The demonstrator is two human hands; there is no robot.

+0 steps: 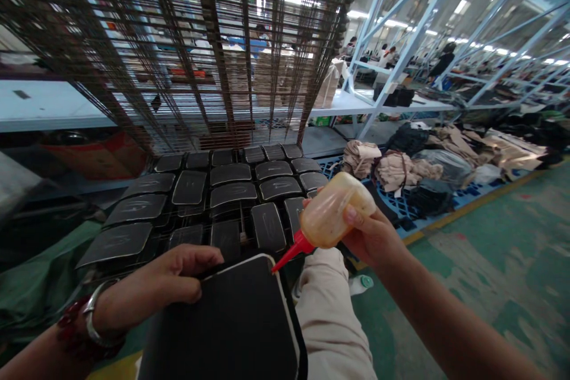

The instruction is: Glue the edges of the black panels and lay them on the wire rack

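Observation:
A black panel [231, 320] with a pale line along its edges lies at the bottom centre. My left hand [178, 279] grips its upper left edge, thumb on top and the other fingers partly hidden beneath. In my right hand [363, 228] is a squeeze bottle [336, 211] of yellowish liquid, tilted downward. The bottle's red nozzle [298, 249] meets the panel's upper right corner. Beyond the panel, several black curved pieces [234, 195] with pale edges rest in rows on a wire rack.
Wire mesh racks [222, 41] rise above the rows. Bundles of cloth [396, 169] lie on a blue grid pallet at the right. A small bottle [360, 284] is on the green floor beside my leg. Blue metal frames [401, 53] and several people stand farther back.

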